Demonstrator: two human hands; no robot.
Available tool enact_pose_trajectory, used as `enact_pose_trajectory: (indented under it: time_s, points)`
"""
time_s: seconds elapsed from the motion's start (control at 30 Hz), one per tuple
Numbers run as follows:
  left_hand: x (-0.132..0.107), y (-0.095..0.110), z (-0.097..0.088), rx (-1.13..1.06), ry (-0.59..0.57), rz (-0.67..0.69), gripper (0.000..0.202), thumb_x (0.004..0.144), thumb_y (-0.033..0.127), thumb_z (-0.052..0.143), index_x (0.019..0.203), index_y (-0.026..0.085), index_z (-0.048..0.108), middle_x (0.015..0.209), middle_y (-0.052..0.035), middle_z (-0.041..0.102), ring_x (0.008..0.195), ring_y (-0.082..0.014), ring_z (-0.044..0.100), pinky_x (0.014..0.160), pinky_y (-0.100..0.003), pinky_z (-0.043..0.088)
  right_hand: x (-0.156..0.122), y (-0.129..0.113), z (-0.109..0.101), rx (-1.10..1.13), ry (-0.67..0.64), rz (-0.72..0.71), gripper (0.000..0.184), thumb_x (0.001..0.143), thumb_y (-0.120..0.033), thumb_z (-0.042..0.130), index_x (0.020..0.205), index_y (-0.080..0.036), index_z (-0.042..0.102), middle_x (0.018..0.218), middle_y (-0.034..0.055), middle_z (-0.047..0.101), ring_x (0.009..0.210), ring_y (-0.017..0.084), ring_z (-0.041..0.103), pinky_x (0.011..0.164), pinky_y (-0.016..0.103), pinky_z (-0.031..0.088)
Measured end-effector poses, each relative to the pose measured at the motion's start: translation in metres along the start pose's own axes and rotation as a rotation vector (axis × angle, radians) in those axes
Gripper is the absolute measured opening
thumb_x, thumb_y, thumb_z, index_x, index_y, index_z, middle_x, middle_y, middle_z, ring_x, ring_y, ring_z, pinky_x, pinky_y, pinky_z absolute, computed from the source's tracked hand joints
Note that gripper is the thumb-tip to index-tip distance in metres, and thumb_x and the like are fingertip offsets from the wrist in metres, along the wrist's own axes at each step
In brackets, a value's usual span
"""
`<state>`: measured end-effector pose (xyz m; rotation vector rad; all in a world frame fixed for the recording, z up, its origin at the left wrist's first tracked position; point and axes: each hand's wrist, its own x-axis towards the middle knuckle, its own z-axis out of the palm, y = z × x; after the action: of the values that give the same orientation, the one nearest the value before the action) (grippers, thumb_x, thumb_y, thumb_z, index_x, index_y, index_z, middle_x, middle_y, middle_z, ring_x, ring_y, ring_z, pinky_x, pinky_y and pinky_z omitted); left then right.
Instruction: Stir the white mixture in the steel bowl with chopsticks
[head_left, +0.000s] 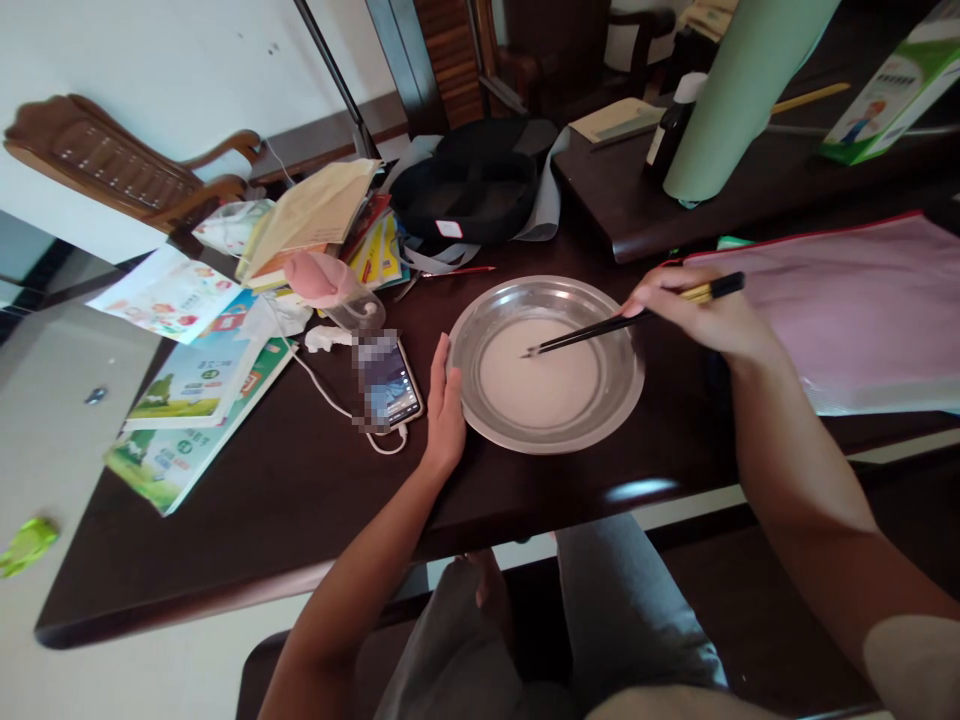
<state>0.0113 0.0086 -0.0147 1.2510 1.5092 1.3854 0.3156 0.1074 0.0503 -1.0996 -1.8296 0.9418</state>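
A wide metal bowl (480, 425) stands near the table's front edge, with a milky, whitish liquid (536, 390) in it. My left hand (445, 420) lies along the bowl's left side, fingers stretched out and touching the rim. Over the right rim, my right hand (686, 305) is closed around a pair of black chopsticks (592, 331) with a gold band near the top end. The chopsticks slant down to the left, and their tips are at the liquid around the bowl's middle; whether they are dipped in is hard to tell.
Left of the bowl lie a phone (390, 380) on a white cable, a pink-lidded cup (334, 285) and several books (195, 400). Behind stands a black case (469, 195). A pink mesh pouch (862, 310) lies right; a green cylinder (742, 100) stands on the raised surface.
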Motion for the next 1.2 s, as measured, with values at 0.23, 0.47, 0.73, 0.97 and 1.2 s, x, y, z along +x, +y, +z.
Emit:
enact_pose_trajectory:
  time_s: [0.23,0.47,0.73,0.97,1.2]
  points:
    - [0.001,-0.001,0.000,-0.015,0.004,-0.002,0.063,0.095,0.059,0.050,0.151,0.031,0.043,0.166,-0.0031,0.035,0.155,-0.0236,0.030,0.129,-0.041,0.021,-0.002,-0.002,0.000,0.080,-0.202,-0.007,0.031,0.086,-0.048,0.068,0.069,-0.023,0.076,0.076,0.0032,0.077,0.076,0.019,0.071,0.074,0.032,0.049]
    - [0.000,-0.001,-0.001,-0.028,0.001,0.001,0.063,0.095,0.060,0.050,0.151,0.031,0.043,0.166,-0.0030,0.035,0.155,-0.0237,0.031,0.129,-0.042,0.021,0.001,0.002,-0.002,0.000,0.067,0.002,0.031,0.088,-0.047,0.066,0.069,-0.024,0.076,0.074,0.0016,0.076,0.073,0.019,0.068,0.073,0.033,0.048]
    - [0.000,-0.002,-0.001,-0.014,-0.007,0.007,0.063,0.096,0.060,0.049,0.152,0.031,0.043,0.167,-0.0026,0.035,0.155,-0.0228,0.029,0.130,-0.041,0.019,-0.002,-0.005,0.007,0.055,-0.212,-0.017,0.030,0.085,-0.049,0.069,0.073,-0.023,0.077,0.080,0.0040,0.078,0.079,0.020,0.071,0.073,0.032,0.049]
    - [0.000,-0.001,-0.003,-0.018,-0.011,0.003,0.063,0.096,0.060,0.049,0.151,0.032,0.042,0.167,-0.0027,0.034,0.155,-0.0228,0.031,0.129,-0.042,0.020,-0.001,0.000,-0.004,0.058,0.144,0.016,0.031,0.088,-0.042,0.067,0.063,-0.024,0.074,0.069,0.0006,0.074,0.069,0.017,0.066,0.074,0.032,0.047]
    - [0.000,0.000,-0.001,-0.021,-0.003,-0.005,0.061,0.096,0.058,0.049,0.151,0.032,0.043,0.167,-0.0021,0.035,0.156,-0.0228,0.028,0.129,-0.040,0.020,-0.002,-0.005,0.008,0.049,-0.193,-0.002,0.028,0.085,-0.048,0.068,0.074,-0.024,0.078,0.082,0.0032,0.079,0.082,0.021,0.071,0.076,0.033,0.049]
